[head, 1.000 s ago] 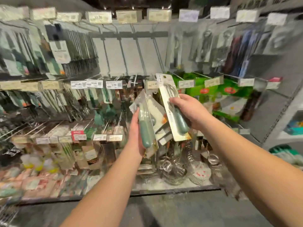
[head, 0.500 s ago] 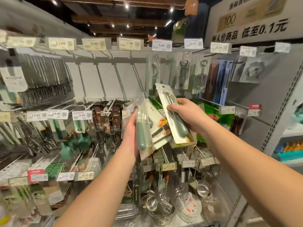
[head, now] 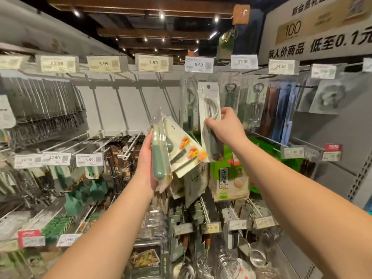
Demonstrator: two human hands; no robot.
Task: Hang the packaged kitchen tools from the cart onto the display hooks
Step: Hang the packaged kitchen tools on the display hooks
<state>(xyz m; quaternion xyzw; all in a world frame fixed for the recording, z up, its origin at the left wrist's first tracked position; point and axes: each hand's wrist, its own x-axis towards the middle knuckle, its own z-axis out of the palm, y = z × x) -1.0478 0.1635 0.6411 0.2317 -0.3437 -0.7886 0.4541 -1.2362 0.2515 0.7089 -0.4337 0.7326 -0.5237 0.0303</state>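
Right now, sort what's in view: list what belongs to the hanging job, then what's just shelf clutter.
Job:
- right hand raising a packaged peeler
- left hand holding stacked tool packages
- top-row hook under the 6.99 tag

Not involved:
- green boxes
- strainers
- 5.59 tag

The left hand point(head: 148, 158) held a fanned stack of packaged tools point(head: 173, 146) in front of the middle rows of hooks. To its right and higher, the right hand point(head: 223, 127) held a single packaged peeler point(head: 209, 109) up before the top row, just below the 6.99 price tag point(head: 198, 64). Behind that package, more packaged peelers point(head: 188, 105) hung on a hook. Bottle openers point(head: 230, 97) hung further right. Left of the peelers, several bare hooks point(head: 118, 101) stood in front of the back panel point(head: 128, 111).
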